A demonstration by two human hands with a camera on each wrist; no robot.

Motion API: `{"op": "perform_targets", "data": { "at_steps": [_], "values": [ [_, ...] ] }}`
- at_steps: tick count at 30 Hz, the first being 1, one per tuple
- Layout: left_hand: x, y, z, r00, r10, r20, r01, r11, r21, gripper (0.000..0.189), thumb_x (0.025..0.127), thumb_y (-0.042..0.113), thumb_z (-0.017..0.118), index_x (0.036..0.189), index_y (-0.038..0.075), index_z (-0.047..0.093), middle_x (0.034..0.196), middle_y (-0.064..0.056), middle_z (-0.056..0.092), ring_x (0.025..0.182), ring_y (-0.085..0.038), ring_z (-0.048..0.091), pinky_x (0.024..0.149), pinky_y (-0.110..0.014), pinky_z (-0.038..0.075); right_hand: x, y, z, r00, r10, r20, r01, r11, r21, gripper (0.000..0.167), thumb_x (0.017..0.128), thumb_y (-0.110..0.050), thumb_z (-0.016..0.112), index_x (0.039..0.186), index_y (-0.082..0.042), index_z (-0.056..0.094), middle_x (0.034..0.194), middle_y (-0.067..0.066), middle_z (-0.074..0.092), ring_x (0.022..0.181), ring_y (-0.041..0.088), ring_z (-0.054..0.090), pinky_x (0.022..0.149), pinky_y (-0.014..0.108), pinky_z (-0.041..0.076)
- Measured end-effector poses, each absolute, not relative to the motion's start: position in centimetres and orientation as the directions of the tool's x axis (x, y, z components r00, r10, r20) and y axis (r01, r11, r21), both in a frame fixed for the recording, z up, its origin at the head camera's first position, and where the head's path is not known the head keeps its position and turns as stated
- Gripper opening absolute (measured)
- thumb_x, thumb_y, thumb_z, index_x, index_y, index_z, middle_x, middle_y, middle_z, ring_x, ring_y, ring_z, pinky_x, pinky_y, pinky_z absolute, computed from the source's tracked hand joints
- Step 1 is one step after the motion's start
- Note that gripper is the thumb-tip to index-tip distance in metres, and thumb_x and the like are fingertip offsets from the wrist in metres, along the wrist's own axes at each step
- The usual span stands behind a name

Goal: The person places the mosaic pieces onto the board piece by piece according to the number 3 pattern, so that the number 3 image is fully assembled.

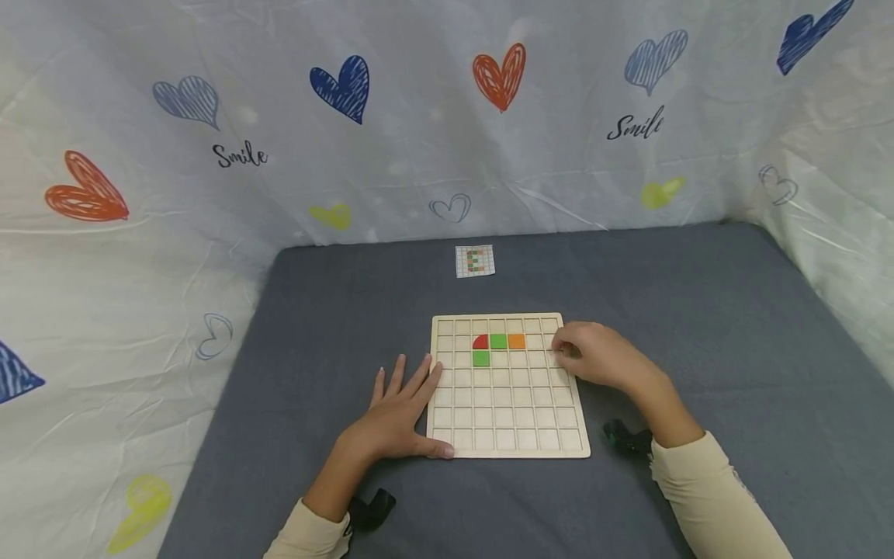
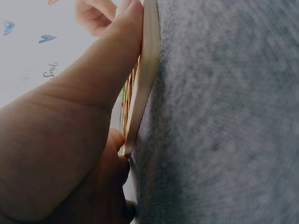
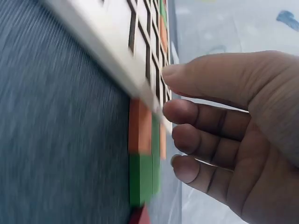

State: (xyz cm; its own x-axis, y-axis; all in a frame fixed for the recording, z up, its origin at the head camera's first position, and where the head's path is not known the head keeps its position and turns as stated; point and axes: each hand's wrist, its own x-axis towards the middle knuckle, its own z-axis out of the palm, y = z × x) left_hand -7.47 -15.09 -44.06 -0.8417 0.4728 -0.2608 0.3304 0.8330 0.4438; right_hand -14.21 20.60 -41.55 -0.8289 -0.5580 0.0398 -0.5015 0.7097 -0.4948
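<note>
A wooden grid board lies flat on the cloth. Near its top sit a red rounded tile, a green tile and an orange tile in a row, with another green tile below the red one. My left hand rests along the board's left edge, fingers spread, thumb at the lower corner. At the upper right edge is my right hand, its fingers loosely bent; I see nothing between them. Orange, green and red blocks lie beside the board under that hand.
Beyond the board lies a small card printed with a coloured grid pattern. Grey cloth covers the table. A white sheet with hearts and lettering hangs behind and at the sides. Black straps are at both wrists.
</note>
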Motion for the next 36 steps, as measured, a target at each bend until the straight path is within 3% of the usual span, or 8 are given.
{"op": "perform_targets", "data": {
  "at_steps": [13, 24, 36],
  "values": [
    [-7.5, -15.2, -44.1, -0.84, 0.475, -0.26, 0.334, 0.833, 0.442, 0.128, 0.068, 0.076, 0.075, 0.163, 0.021, 0.011, 0.168, -0.001, 0.001, 0.149, -0.036, -0.016, 0.113, -0.063, -0.011, -13.2, 24.0, -41.7, -0.855, -0.517, -0.029, -0.44, 0.755, -0.486, 0.016, 0.079, -0.006, 0.081, 0.087, -0.009, 0.068, 0.075, -0.003, 0.052, 0.069, 0.012, 0.048, 0.064, 0.033, 0.042],
    [-7.5, -15.2, -44.3, -0.841, 0.473, -0.261, 0.333, 0.835, 0.438, 0.128, 0.068, 0.076, 0.076, 0.163, 0.021, 0.011, 0.168, 0.0, 0.001, 0.149, -0.036, -0.016, 0.114, -0.063, -0.011, -13.0, 24.5, -41.8, -0.856, -0.514, -0.047, -0.427, 0.755, -0.497, 0.022, 0.077, -0.005, 0.084, 0.089, -0.01, 0.065, 0.073, -0.004, 0.048, 0.068, 0.011, 0.045, 0.062, 0.032, 0.039],
    [-7.6, -15.2, -44.3, -0.841, 0.474, -0.259, 0.334, 0.833, 0.442, 0.128, 0.068, 0.076, 0.076, 0.163, 0.022, 0.011, 0.168, 0.0, 0.0, 0.149, -0.035, -0.017, 0.113, -0.062, -0.012, -13.0, 24.7, -42.0, -0.856, -0.515, -0.055, -0.421, 0.754, -0.504, 0.02, 0.08, -0.003, 0.081, 0.094, -0.008, 0.068, 0.078, -0.003, 0.053, 0.072, 0.013, 0.048, 0.066, 0.035, 0.043]
  ]
}}
